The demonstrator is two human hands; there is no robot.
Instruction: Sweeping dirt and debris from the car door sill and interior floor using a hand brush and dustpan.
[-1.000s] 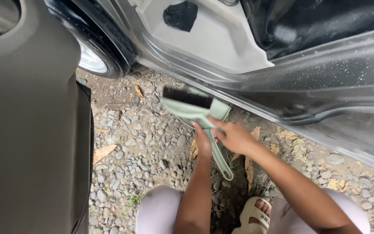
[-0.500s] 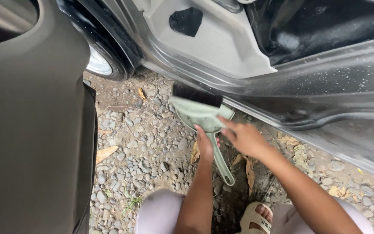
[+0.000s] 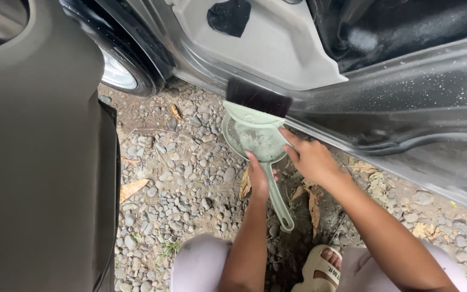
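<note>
My left hand (image 3: 258, 176) grips the handle of a pale green dustpan (image 3: 255, 141), held over the gravel just below the car's door sill (image 3: 352, 138). My right hand (image 3: 309, 157) holds a pale green hand brush with black bristles (image 3: 258, 97), its bristles against the lower edge of the sill and its body lying over the pan. Some grey dust sits in the pan. The brush handle is hidden under my right hand.
An open car door panel (image 3: 39, 162) fills the left side. A front wheel (image 3: 122, 67) stands at the top left. Gravel ground with dry leaves (image 3: 179, 173) lies below. My knees and a beige sandal (image 3: 320, 270) are at the bottom.
Both hands have lifted the dustpan and brush up and to the right, closer to the sill. My right hand has shifted from the pan's handle area up to the brush.
</note>
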